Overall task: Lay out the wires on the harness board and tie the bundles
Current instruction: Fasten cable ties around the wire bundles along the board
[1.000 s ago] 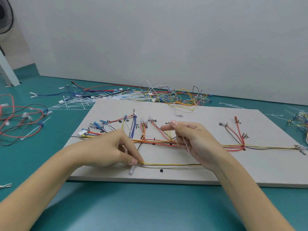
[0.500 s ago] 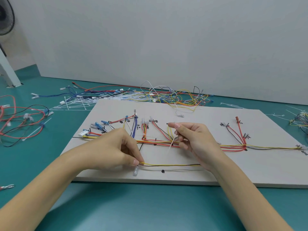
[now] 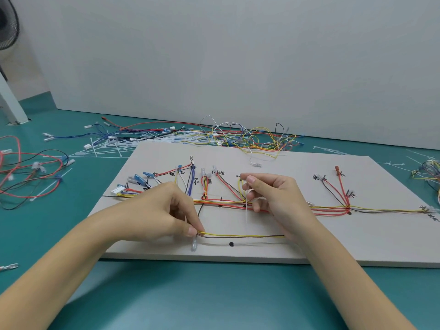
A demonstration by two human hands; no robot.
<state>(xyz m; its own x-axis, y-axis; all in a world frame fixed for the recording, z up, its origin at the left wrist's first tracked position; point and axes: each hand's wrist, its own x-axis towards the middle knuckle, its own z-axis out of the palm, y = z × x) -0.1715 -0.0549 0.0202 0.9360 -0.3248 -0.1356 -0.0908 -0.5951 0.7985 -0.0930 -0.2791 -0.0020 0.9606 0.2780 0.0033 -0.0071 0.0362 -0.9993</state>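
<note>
Cluttering beyond harness board [image 3: 297,234], loose wires [image 3: 238,136]

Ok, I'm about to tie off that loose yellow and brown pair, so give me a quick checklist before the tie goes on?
1. Wire pair held at its left end: ok, left hand pinches it.
2. Pair lying straight along the board: ok.
3. Cable tie in hand: ok, right hand pinches it.
4. Tie looped round the pair: not ok, it hangs above the main bundle.
5. Pair's right end placed: cannot tell, hidden by the right wrist.
6. Black dot near the pair: ok, just below it.
</note>
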